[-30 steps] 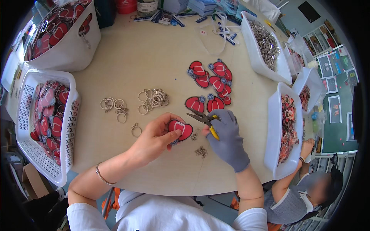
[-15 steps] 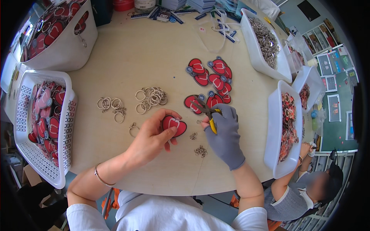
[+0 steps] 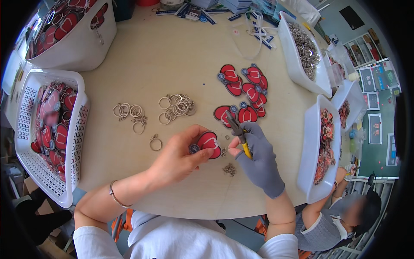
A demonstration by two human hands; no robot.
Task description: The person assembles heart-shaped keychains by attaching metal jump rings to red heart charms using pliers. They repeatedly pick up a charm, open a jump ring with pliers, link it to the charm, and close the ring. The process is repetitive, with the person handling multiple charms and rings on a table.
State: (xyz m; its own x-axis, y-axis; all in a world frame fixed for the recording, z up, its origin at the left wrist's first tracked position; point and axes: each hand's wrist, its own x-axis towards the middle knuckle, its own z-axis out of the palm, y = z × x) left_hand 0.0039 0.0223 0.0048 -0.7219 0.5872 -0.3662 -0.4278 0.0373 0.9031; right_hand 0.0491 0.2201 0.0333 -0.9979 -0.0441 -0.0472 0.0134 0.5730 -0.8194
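Note:
My left hand [image 3: 183, 153] pinches a red keychain charm [image 3: 210, 143] with a grey rim and a small round blue tab, between thumb and fingers. In a grey fingerless glove, my right hand [image 3: 258, 159] is closed round pliers with yellow handles [image 3: 237, 129], their dark jaws pointing up and away. Its bare thumb and fingertip meet by a few small metal links [image 3: 224, 151] just right of the charm; whether they grip one I cannot tell. A little pile of links [image 3: 229, 169] lies nearer me. Beyond the pliers several red charms [image 3: 247, 113] overlap on the table.
Split rings [image 3: 177, 108] lie left of centre, with a single ring [image 3: 155, 143] nearer. White baskets of charms [image 3: 77, 172] line the left. White trays [image 3: 308, 172] of metal rings and red pieces edge the right. A co-worker [image 3: 332, 220] sits at lower right.
My left hand has moved right with the charm, turning it so its round tab shows. My right hand has shifted slightly right and down, its fingertips now close to the links by the charm.

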